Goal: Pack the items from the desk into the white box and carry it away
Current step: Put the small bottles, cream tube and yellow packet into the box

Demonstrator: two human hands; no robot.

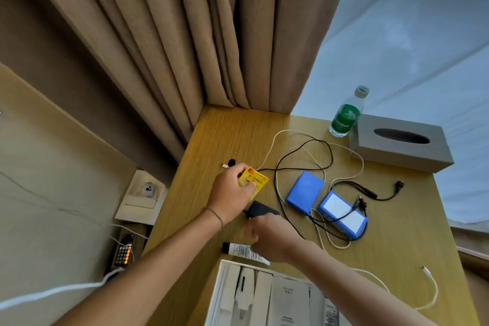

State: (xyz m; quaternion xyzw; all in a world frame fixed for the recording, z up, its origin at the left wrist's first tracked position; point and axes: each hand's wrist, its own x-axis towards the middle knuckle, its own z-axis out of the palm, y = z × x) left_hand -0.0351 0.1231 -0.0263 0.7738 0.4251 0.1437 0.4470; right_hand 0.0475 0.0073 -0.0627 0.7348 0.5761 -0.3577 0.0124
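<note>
My left hand grips a small yellow packet just above the wooden desk. My right hand lies over a black charger and a white tube; whether its fingers hold either is hidden. The white box stands at the near edge, with paper items inside. Two blue battery packs lie to the right among black and white cables.
A green-labelled water bottle and a grey tissue box stand at the far right. A white cable trails off the right edge. Brown curtains hang behind. A phone lies on a lower shelf to the left.
</note>
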